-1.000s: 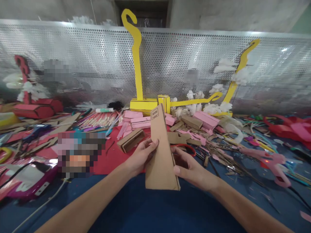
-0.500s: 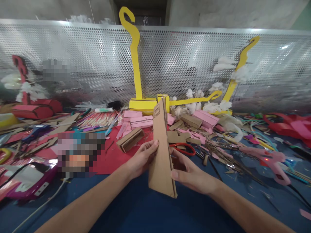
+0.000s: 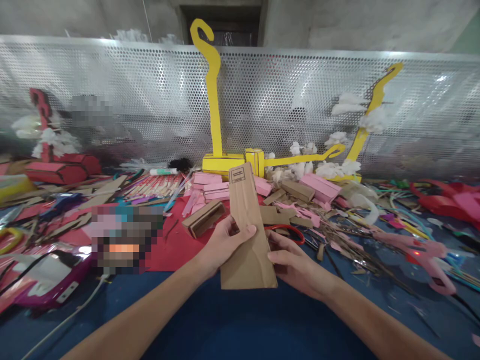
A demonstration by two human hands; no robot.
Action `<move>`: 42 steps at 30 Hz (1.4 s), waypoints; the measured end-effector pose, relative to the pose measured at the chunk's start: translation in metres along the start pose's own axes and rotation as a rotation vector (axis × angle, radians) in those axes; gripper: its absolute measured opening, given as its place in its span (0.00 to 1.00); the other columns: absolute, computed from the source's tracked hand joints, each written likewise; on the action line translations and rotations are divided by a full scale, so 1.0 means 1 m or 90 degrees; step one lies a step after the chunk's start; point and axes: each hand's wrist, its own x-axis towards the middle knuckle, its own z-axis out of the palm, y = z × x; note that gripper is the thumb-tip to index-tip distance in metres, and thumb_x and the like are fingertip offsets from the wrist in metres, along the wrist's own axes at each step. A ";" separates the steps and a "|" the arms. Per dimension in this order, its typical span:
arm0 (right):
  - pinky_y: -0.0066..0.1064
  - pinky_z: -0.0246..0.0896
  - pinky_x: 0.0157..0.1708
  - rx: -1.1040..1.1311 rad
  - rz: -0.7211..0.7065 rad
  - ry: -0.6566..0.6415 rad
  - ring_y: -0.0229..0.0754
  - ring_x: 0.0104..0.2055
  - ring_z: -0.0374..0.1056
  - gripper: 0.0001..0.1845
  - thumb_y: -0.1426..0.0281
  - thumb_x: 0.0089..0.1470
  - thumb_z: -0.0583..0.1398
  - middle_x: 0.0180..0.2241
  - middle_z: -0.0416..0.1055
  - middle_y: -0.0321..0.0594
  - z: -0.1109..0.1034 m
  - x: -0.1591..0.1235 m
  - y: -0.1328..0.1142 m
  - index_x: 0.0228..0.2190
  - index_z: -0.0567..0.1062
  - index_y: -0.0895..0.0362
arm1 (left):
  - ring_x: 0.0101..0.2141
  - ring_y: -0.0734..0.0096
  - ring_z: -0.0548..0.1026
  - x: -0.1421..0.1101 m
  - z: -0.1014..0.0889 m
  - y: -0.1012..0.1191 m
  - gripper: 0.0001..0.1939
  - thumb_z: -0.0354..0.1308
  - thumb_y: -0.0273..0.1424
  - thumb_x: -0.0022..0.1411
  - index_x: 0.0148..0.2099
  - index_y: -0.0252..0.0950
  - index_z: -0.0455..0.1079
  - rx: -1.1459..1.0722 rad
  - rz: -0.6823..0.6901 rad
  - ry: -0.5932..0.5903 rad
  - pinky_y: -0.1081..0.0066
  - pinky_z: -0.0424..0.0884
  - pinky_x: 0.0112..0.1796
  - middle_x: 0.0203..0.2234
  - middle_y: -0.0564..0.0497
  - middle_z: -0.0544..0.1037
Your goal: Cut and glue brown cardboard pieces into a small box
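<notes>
Perforated metal screen, set upright behind a blue table strewn with scraps. Cardboard strip, printed at its far end — held above the table's near part, gripped at its left edge by the left hand and at its right edge by the right hand. Red scissors, placed just beyond the right hand. Pink glue gun, laid well to the right. Yellow hooked shape — stood upright on its yellow block.
</notes>
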 end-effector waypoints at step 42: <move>0.33 0.69 0.46 -0.477 -0.277 0.041 0.42 0.44 0.71 0.27 0.80 0.57 0.54 0.47 0.73 0.40 0.032 -0.007 0.002 0.56 0.66 0.51 | 0.43 0.62 0.78 -0.006 0.013 0.006 0.26 0.72 0.32 0.53 0.52 0.33 0.68 0.090 0.118 -0.100 0.68 0.74 0.44 0.44 0.46 0.80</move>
